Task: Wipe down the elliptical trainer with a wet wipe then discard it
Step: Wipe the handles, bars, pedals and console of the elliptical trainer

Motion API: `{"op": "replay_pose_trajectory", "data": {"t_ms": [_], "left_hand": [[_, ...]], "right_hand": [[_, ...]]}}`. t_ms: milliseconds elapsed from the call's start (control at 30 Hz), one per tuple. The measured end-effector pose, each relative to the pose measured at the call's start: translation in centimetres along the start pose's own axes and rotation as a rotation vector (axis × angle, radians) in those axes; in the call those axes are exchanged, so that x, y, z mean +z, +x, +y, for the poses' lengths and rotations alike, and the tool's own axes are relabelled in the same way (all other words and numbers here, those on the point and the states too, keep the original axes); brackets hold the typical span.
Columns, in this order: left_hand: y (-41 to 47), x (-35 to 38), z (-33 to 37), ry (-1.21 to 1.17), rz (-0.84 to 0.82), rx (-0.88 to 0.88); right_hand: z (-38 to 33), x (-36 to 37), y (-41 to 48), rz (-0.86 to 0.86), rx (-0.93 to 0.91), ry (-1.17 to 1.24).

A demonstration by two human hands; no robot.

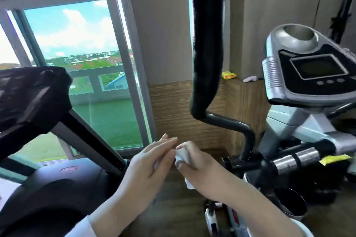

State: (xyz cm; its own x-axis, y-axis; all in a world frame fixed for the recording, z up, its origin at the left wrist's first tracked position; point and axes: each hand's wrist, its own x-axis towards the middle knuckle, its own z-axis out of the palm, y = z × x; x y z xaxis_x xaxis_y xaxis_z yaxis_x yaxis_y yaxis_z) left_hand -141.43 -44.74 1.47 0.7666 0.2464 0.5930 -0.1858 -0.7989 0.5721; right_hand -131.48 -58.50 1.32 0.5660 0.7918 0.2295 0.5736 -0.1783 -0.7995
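Wipe: a white wet wipe (183, 157), bunched up and held in the air between both hands, just left of the elliptical trainer (285, 125) and not touching it.
Right hand: the right hand (198, 171) has its fingers and thumb curled round the wipe, clamped on it; a corner of the wipe hangs out below the palm.
Left hand: the left hand (150, 161) has its fingers straight and close together, laid against the left side of the wipe; its thumb touches the bundle.
Handlebar: the trainer's black padded handlebar (208, 44) stands upright above the hands.
Console: the trainer's grey and black console (312, 71) sits at its top, up and to the right of the hands, with the screen dark.
Treadmill: a black treadmill (48, 188) stands well to the left of the trainer.
Window: a sliding window (86, 54) is behind the treadmill, left of the trainer.
Yellow packet: a yellow packet (228, 75) lies on the wooden ledge behind the trainer, between handlebar and console.
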Motion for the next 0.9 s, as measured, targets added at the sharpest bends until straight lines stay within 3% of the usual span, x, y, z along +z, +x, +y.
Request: {"op": "replay_pose_trajectory", "data": {"t_ms": [133,400,700,900], "left_hand": [[0.3,3.5,2.7,-0.039,0.005,0.124],[1.9,10.2,8.6,-0.068,-0.071,0.179],[4.5,14.4,11.7,-0.19,-0.264,0.092],[7.0,16.8,13.1,-0.23,-0.253,0.019]], "right_hand": [[1.5,-3.3,-3.9,0.093,0.061,-0.005],[3.0,-10.1,-10.9,0.301,0.175,0.058],[5.4,-15.8,-15.3,0.433,0.216,-0.008],[7.5,-16.7,-15.6,0.592,0.277,0.27]]}}
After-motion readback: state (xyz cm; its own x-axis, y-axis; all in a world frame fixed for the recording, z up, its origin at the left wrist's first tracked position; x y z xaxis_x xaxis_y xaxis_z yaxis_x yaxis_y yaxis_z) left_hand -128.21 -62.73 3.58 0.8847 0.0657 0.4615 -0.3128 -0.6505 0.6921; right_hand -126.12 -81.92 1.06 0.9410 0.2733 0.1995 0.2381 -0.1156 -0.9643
